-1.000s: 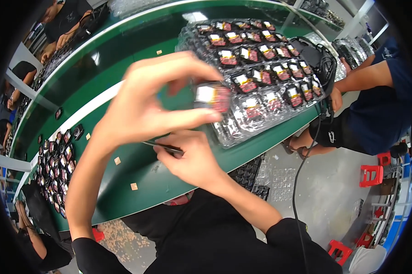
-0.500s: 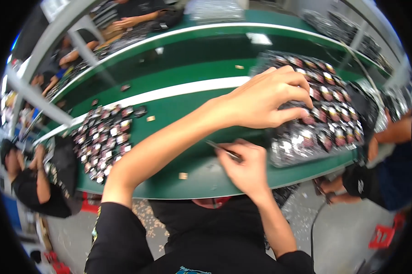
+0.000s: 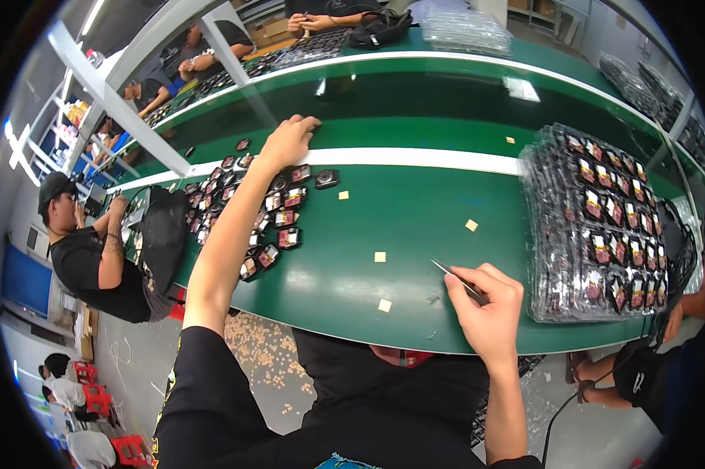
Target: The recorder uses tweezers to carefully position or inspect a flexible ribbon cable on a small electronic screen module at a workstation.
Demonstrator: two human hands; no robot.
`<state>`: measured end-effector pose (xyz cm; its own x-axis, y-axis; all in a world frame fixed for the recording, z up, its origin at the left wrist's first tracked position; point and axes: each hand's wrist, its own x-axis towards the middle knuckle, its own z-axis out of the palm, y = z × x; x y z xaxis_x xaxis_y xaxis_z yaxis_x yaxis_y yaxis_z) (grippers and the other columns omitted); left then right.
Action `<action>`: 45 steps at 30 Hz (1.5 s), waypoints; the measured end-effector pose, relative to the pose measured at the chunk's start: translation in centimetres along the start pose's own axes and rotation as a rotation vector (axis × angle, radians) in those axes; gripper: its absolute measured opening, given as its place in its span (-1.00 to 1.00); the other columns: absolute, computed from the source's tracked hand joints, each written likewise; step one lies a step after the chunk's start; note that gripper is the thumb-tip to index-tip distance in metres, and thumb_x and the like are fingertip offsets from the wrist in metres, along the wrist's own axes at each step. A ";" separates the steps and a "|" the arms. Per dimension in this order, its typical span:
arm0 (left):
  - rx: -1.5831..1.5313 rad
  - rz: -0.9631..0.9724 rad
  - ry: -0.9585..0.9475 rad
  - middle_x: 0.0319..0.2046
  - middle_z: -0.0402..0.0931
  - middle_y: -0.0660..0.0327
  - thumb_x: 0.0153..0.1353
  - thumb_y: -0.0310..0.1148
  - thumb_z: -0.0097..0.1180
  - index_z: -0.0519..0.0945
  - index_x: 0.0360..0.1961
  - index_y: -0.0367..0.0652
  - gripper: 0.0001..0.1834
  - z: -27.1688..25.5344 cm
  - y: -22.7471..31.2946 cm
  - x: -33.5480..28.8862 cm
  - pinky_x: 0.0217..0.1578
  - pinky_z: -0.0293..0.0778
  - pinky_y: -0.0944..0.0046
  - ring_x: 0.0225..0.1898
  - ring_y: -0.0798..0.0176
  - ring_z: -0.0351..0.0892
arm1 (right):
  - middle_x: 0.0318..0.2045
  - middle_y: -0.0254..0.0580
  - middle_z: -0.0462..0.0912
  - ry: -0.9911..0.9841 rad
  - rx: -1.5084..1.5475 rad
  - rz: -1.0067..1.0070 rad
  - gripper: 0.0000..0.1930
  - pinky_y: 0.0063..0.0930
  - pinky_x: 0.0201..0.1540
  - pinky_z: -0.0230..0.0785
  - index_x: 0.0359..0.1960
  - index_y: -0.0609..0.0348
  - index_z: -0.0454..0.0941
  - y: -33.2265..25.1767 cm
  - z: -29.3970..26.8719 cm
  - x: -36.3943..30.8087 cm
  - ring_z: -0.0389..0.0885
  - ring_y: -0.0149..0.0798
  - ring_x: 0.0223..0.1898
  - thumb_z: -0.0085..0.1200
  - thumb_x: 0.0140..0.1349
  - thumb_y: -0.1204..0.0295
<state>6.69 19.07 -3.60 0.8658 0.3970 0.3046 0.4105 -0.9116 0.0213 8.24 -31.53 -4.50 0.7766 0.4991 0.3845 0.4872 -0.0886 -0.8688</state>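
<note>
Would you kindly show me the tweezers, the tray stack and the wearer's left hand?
Tweezers (image 3: 469, 290): head view, on the dark shank.
Tray stack (image 3: 543, 230): head view, on its left side.
Left hand (image 3: 287, 144): head view, on its back.

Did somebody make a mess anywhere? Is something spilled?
It looks like it: many little tan pieces are scattered across the grey floor, below the table's near edge. They look dropped rather than placed. A few similar tan squares also lie loose on the green table.

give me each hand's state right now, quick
Left hand: beside the pile of black parts; its grip is hidden, so cannot be told.
Right hand: closed, holding tweezers.
</note>
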 end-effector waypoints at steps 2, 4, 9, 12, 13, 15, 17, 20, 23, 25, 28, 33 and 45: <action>-0.103 0.137 -0.005 0.07 0.65 0.01 0.47 -0.41 0.20 0.69 0.27 -0.04 -0.62 -0.3 0.0 0.0 0.24 0.58 -0.09 0.19 -0.19 0.66 | -0.53 -0.24 0.63 -0.004 -0.043 -0.020 -0.88 -0.49 -0.54 0.26 -0.17 0.38 0.85 -0.1 -0.1 0.0 0.51 -0.49 -0.58 0.44 0.28 0.61; -0.185 0.136 -0.028 0.06 0.62 -0.02 0.48 -0.33 0.21 0.69 0.26 0.01 -0.64 -0.5 1.3 0.1 0.24 0.59 -0.11 0.19 -0.21 0.65 | -0.54 -0.27 0.61 -0.014 -0.035 -0.033 -0.88 -0.51 -0.54 0.21 -0.17 0.38 0.85 -0.2 -0.2 -0.1 0.47 -0.52 -0.58 0.44 0.27 0.63; -0.516 0.525 -0.031 0.18 0.54 -0.01 0.49 -0.40 0.27 0.67 0.20 -0.24 -0.68 -3.4 14.2 -5.8 0.22 0.59 0.05 0.14 -0.04 0.68 | -0.54 -0.31 0.59 0.033 -0.073 0.061 -0.88 -0.57 -0.53 0.17 -0.17 0.41 0.84 0.0 -0.5 -0.5 0.44 -0.58 -0.58 0.43 0.27 0.64; -0.527 0.728 -0.148 0.21 0.60 0.11 0.45 -0.35 0.31 0.70 0.20 -0.11 -0.67 -5.1 19.4 -10.4 0.19 0.59 0.03 0.08 0.00 0.69 | -0.54 -0.33 0.57 0.039 -0.111 0.057 -0.87 -0.57 -0.54 0.17 -0.16 0.40 0.84 0.0 -0.3 -0.1 0.43 -0.59 -0.59 0.44 0.28 0.64; -0.538 0.736 -0.166 0.17 0.62 0.14 0.44 -0.34 0.33 0.70 0.21 -0.08 -0.65 -5.1 20.4 -11.6 0.15 0.59 0.04 0.07 0.01 0.68 | -0.54 -0.34 0.57 0.042 -0.091 0.052 -0.87 -0.57 -0.54 0.16 -0.16 0.39 0.84 0.1 -0.2 -0.1 0.42 -0.59 -0.59 0.44 0.28 0.64; -0.526 0.755 -0.180 0.09 0.64 0.20 0.41 -0.29 0.38 0.72 0.21 -0.01 -0.63 -4.9 21.0 -12.9 0.04 0.57 0.07 0.02 0.05 0.68 | -0.55 -0.36 0.55 0.039 -0.087 0.058 -0.87 -0.58 -0.54 0.14 -0.16 0.38 0.85 0.1 0.2 0.1 0.39 -0.60 -0.59 0.44 0.29 0.62; -0.503 0.715 -0.173 0.04 0.62 0.21 0.36 -0.18 0.45 0.75 0.16 0.01 -0.61 -4.8 20.6 -13.0 0.00 0.58 0.07 -0.02 0.04 0.67 | -0.55 -0.37 0.54 0.038 -0.088 0.081 -0.88 -0.57 -0.54 0.13 -0.16 0.38 0.84 0.0 0.1 0.0 0.38 -0.61 -0.59 0.44 0.29 0.62; -0.508 0.619 -0.221 0.02 0.61 0.18 0.17 0.01 0.61 0.78 0.15 -0.01 -0.42 -5.7 19.7 -12.6 0.01 0.58 0.06 -0.04 0.00 0.67 | -0.56 -0.40 0.51 0.057 -0.080 0.088 -0.88 -0.56 -0.55 0.08 -0.17 0.37 0.84 0.6 0.1 -0.1 0.34 -0.62 -0.60 0.45 0.30 0.61; -0.623 0.594 -0.338 0.00 0.59 0.19 0.09 -0.09 0.68 0.76 0.24 -0.09 -0.31 -5.8 18.0 -12.5 -0.01 0.56 0.14 -0.04 0.07 0.64 | -0.56 -0.42 0.50 0.056 -0.099 0.104 -0.88 -0.57 -0.54 0.06 -0.16 0.36 0.84 0.6 0.0 0.0 0.32 -0.65 -0.60 0.46 0.29 0.62; -0.746 0.573 -0.335 -0.02 0.59 0.18 0.08 -0.25 0.68 0.77 0.21 -0.14 -0.36 -4.8 17.3 -12.8 -0.01 0.56 0.16 -0.04 0.12 0.64 | -0.55 -0.43 0.50 0.049 -0.083 0.116 -0.88 -0.59 -0.54 0.06 -0.16 0.36 0.84 0.6 0.1 0.0 0.32 -0.66 -0.59 0.46 0.29 0.64; -0.795 0.618 -0.223 -0.04 0.61 0.16 0.08 -0.38 0.65 0.77 0.16 -0.19 -0.43 -3.9 17.5 -13.1 -0.06 0.53 0.18 -0.09 0.16 0.60 | -0.53 -0.45 0.53 0.025 -0.065 0.126 -0.87 -0.63 -0.54 0.04 -0.15 0.36 0.84 1.0 0.1 -0.1 0.32 -0.68 -0.58 0.46 0.28 0.67; -0.881 0.601 -0.452 -0.24 0.65 0.32 -0.01 -0.30 0.71 0.78 0.16 -0.18 -0.35 -5.0 19.1 -14.0 -0.21 0.30 0.27 -0.40 0.28 0.35 | -0.50 -0.42 0.61 -0.006 0.032 0.068 -0.83 -0.64 -0.55 0.02 -0.15 0.36 0.86 0.9 -0.2 -0.1 0.31 -0.70 -0.59 0.46 0.22 0.71; -0.849 0.631 -0.385 -0.26 0.68 0.34 -0.12 -0.13 0.74 0.87 0.08 -0.13 -0.33 -3.7 19.5 -14.4 -0.33 0.25 0.29 -0.37 0.35 0.36 | -0.51 -0.41 0.61 -0.166 -0.157 0.012 -0.82 -0.64 -0.53 -0.01 -0.16 0.34 0.88 0.8 -0.1 0.0 0.31 -0.67 -0.59 0.44 0.20 0.73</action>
<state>1.17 -4.78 -4.05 0.9407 -0.2883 0.1787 -0.3325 -0.6798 0.6536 8.72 -31.65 -5.18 0.7126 0.6312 0.3063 0.5444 -0.2220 -0.8089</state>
